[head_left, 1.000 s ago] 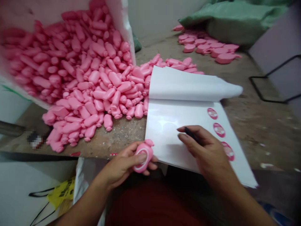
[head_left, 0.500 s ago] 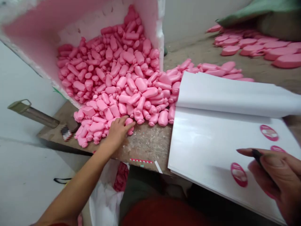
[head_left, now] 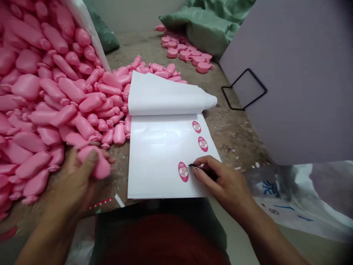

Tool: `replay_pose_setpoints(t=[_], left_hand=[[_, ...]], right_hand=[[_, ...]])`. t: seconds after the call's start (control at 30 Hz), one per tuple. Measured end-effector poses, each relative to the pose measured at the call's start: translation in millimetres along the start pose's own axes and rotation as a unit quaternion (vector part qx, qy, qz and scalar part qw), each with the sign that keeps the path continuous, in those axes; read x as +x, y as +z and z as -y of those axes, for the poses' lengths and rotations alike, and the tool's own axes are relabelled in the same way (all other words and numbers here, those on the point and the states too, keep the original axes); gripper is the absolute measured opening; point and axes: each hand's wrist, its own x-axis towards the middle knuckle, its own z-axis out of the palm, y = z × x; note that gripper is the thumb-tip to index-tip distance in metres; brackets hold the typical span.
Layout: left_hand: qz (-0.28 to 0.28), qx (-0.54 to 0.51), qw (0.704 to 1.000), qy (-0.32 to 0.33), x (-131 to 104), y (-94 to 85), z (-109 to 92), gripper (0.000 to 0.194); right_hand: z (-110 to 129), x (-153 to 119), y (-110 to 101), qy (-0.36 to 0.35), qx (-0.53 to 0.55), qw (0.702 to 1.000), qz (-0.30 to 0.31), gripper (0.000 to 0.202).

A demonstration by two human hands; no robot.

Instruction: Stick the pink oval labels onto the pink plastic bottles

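Note:
My left hand (head_left: 78,173) is closed around a pink bottle-shaped piece (head_left: 97,163), raised a little off the table and smeared by motion. Beside it spreads a heap of similar pink pieces (head_left: 49,125), each with a knobbed end. In my right hand (head_left: 217,178) is a thin black pointed tool (head_left: 200,168), pinched between thumb and forefinger; its tip is at the edge of an oval pink sticker (head_left: 183,172). That sticker sits on a white sheet (head_left: 157,158), below two more oval stickers (head_left: 203,144). The stack's upper sheets (head_left: 168,97) are folded back.
A white foam box (head_left: 91,33) full of pink pieces lies at the left. Flat round pink pieces (head_left: 204,67) lie at the back by a green cloth (head_left: 206,22). On the right stand a pale panel (head_left: 303,84) with a black wire frame (head_left: 255,100) and a clear printed bag (head_left: 298,198).
The view has swung right. My left hand has lifted a pink piece from the heap's front edge towards the sheets. My right hand has brought the black tool down to a sticker.

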Motion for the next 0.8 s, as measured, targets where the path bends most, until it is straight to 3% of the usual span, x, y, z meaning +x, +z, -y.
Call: replay_pose_setpoints(t=[0.13,0.2,0.27,0.43,0.8], left_hand=[[0.157,-0.125,0.961,-0.188,-24,80.9,-9,0.052],[0.213,-0.163,0.936,-0.227,-26,106.7,-4,0.056],[0.232,-0.164,0.933,-0.222,-23,121.8,7,0.051],[0.237,-0.103,0.949,-0.178,-15,130.3,32,0.051],[0.242,-0.116,0.940,-0.212,-12,129.3,24,0.061]], right_hand=[[-3,5,6,-0.071,-0.059,0.995,-0.024,0.014],[-4,7,8,-0.093,-0.073,0.993,-0.032,0.013],[-5,7,9,-0.109,-0.086,0.989,-0.045,0.014],[-3,6,11,-0.147,-0.104,0.980,-0.084,0.017],[-1,2,12,-0.171,-0.110,0.972,-0.117,0.021]])
